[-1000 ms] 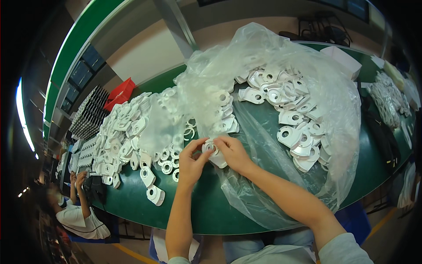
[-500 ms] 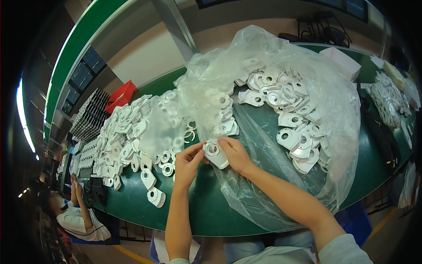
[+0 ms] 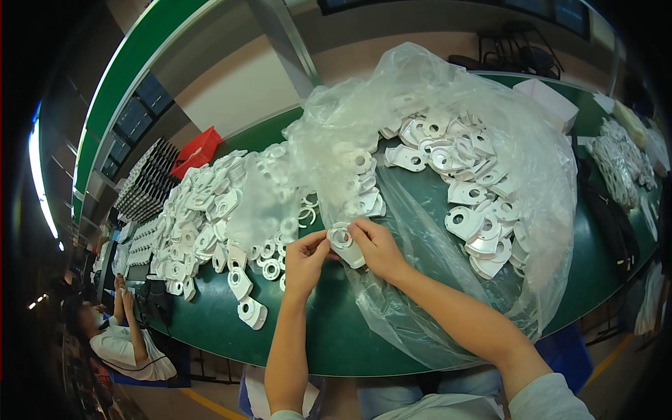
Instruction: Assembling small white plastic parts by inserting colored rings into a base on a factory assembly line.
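One white holed part (image 3: 353,255), centre of frame, is pinched at its left edge by the left hand (image 3: 306,263) and upper right by the right hand (image 3: 379,250), seemingly for two-sided steadiness, opening uncovered.

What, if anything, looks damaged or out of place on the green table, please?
Nothing looks plainly damaged. The one slight oddity: a single white part lies out from the left-hand heap, toward the near edge of the green table, while most others lie bunched together.
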### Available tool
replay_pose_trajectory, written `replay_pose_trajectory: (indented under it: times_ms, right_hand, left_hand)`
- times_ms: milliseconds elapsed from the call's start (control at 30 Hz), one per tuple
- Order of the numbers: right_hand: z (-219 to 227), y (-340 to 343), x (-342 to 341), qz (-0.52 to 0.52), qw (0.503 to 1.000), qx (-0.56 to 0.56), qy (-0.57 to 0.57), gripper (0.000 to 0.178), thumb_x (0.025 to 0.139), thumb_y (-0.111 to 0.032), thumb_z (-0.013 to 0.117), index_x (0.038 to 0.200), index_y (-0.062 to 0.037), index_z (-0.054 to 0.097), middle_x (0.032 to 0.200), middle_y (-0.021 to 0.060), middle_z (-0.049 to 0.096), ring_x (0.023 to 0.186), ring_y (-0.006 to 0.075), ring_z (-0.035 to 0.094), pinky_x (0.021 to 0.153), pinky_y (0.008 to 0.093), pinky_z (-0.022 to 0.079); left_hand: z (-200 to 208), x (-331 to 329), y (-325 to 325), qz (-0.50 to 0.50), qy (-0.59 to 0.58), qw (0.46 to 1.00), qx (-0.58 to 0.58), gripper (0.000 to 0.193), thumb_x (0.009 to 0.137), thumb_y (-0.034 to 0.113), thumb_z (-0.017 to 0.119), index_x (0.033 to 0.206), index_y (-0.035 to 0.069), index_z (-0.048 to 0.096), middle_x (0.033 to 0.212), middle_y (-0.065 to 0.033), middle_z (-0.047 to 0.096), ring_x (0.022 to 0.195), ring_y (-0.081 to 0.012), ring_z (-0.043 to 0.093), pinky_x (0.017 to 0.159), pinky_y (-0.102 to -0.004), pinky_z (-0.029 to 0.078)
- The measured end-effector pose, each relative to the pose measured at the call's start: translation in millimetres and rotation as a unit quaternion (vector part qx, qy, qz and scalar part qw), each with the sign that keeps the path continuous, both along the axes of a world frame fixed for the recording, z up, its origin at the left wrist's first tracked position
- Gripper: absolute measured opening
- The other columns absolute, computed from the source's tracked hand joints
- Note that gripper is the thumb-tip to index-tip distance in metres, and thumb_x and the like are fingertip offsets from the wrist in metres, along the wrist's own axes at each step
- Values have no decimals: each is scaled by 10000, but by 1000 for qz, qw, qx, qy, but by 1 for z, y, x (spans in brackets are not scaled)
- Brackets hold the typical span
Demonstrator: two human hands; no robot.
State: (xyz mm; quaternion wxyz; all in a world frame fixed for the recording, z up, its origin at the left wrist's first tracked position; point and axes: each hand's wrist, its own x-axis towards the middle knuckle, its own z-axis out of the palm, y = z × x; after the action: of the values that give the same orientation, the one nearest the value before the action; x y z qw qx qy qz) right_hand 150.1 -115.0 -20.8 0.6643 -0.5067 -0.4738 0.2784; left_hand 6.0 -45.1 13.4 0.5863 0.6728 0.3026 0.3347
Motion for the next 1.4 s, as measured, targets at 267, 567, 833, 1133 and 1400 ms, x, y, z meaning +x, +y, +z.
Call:
replay_pose_trajectory:
  times_ms: [267,567,833,1133,1400]
  right_hand:
    - [4,-2,-1,4,1000,2,2,241,915,-191,467,867,33,544,718,142,555,646,197,522,625,305,415]
    - [2,-2,0,19,995,-38,86,217,928,-184,457,874,8,543,703,86,568,595,125,524,532,272,416]
    - [2,-2,2,118,982,-48,138,216,834,-103,527,1041,-42,513,857,8,573,683,77,547,534,215,462]
    - [-1,-1,3,90,988,-27,124,270,752,-59,557,1015,3,533,910,69,597,815,127,560,722,274,467]
    - [0,-1,2,86,991,-1,105,274,739,-54,560,1007,-2,539,916,53,586,842,114,538,774,260,436]
  left_hand:
    - [2,-1,-4,16,0,999,32,208,864,25,537,1019,-84,623,881,-107,658,709,-144,629,660,-249,528]
    - [-6,1,1,-14,-24,1000,-3,251,822,2,559,1059,-70,600,908,-90,650,742,-138,612,697,-253,503]
    - [-7,2,1,-5,-35,999,-34,288,787,-12,564,1071,-53,592,936,-74,638,784,-128,596,701,-252,482]
    - [-10,12,-9,7,-33,999,-29,254,771,-22,576,1026,-20,571,935,-37,613,831,-104,573,706,-237,459]
    - [-14,17,-16,32,-66,997,-21,255,760,-41,563,1014,-18,564,940,-37,600,854,-106,566,746,-233,452]
